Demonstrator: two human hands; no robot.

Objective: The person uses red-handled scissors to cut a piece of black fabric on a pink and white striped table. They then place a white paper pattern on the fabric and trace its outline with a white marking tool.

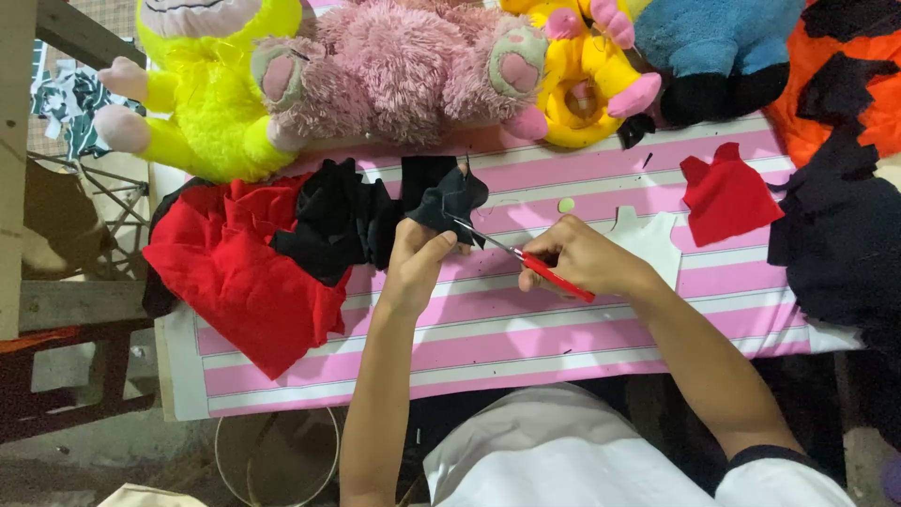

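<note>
The left hand [418, 258] pinches a small dark piece of cut felt-like cloth [453, 200] between thumb and fingers, holding it up just above the pink-and-white striped table cover [526, 329]. The right hand [577, 255] is closed around the red handles of a pair of scissors [521, 258], whose thin metal blades point left and reach the lower edge of the dark piece.

Just left of the left hand lies a heap of black cloth scraps [333, 221] on top of a crumpled red cloth [239, 272] that spills over the table's left side. Right of the right hand sits a flat white cut-out shape [652, 239], and further right a red cut piece of fabric [727, 197]. Along the far edge lie plush toys: a bright yellow one [202, 103], a shaggy pink one [399, 70] and a smaller yellow one with pink feet [582, 80]. A round bucket [277, 455] stands on the floor near the table's near-left corner.
</note>
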